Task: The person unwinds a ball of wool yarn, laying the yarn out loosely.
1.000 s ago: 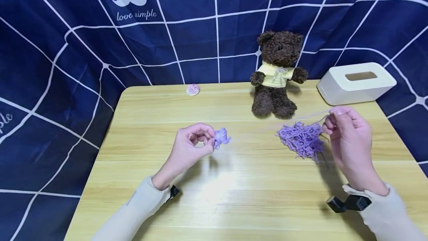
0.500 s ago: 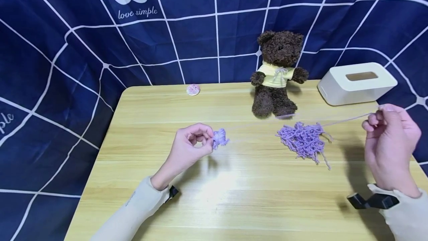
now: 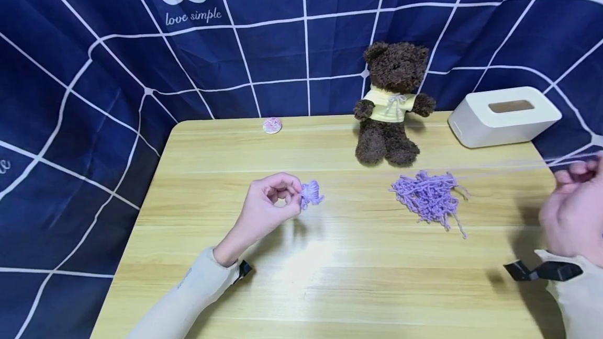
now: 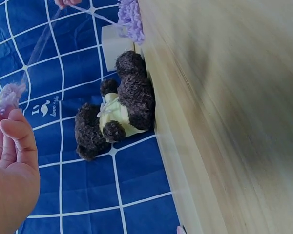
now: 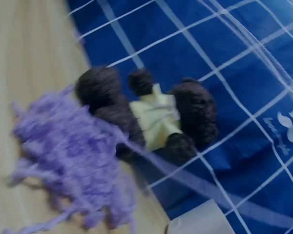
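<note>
My left hand (image 3: 270, 200) pinches a small wound bundle of purple yarn (image 3: 311, 194) between thumb and fingers, held above the table. At the right edge of the head view, my right hand (image 3: 576, 213) is partly cut off and blurred, its fingers curled round yarn strands (image 3: 518, 164) that stretch leftward. A loose heap of crinkled purple yarn (image 3: 426, 198) lies on the table between the hands; in the right wrist view a strand runs from this heap (image 5: 73, 151) toward the lower right.
A brown teddy bear (image 3: 393, 103) in a yellow shirt sits behind the yarn heap. A white tissue box (image 3: 504, 119) stands at the table's back right corner, and a round pink item (image 3: 272, 125) lies near the back edge. Blue gridded cloth (image 3: 264, 56) hangs around the wooden table (image 3: 226, 150).
My right hand has moved right, away from the heap, to the edge of the head view, drawing the strands out longer. My left hand and its bundle have hardly moved.
</note>
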`<state>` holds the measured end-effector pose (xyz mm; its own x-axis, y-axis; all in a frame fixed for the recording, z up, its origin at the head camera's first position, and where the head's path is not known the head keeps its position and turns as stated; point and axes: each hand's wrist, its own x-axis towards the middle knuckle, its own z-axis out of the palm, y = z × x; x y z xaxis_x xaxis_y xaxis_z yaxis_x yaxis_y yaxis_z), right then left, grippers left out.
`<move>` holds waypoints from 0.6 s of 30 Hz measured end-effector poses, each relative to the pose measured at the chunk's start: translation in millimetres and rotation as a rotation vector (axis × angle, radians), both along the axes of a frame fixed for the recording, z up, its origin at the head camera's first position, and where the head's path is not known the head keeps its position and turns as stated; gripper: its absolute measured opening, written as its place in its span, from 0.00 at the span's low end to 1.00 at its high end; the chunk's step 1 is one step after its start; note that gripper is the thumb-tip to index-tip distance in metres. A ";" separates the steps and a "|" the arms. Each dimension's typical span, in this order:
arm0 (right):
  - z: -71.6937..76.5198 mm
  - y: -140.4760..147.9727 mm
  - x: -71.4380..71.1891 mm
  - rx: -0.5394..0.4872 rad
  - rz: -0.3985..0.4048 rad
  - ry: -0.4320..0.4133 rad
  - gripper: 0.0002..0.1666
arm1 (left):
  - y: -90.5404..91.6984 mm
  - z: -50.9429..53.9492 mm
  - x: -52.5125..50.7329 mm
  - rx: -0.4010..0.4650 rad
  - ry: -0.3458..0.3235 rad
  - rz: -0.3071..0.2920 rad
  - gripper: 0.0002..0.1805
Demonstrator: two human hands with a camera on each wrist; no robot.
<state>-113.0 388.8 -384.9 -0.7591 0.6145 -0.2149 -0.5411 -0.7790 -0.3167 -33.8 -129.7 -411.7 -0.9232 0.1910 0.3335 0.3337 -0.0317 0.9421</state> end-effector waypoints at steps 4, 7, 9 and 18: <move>-0.4 6.2 -4.6 -0.110 -0.152 0.065 0.10 | -0.9 1.5 0.5 -0.013 0.008 0.000 0.09; -0.7 5.8 -6.2 -0.050 -0.032 0.031 0.09 | -1.2 2.7 1.1 -0.014 0.008 -0.001 0.10; -2.5 0.6 -4.5 0.049 0.092 -0.022 0.07 | -1.3 2.8 1.3 -0.007 0.003 0.001 0.10; -27.8 -42.0 13.0 0.646 0.474 -0.183 0.11 | 0.6 3.5 0.5 0.002 0.009 -0.009 0.09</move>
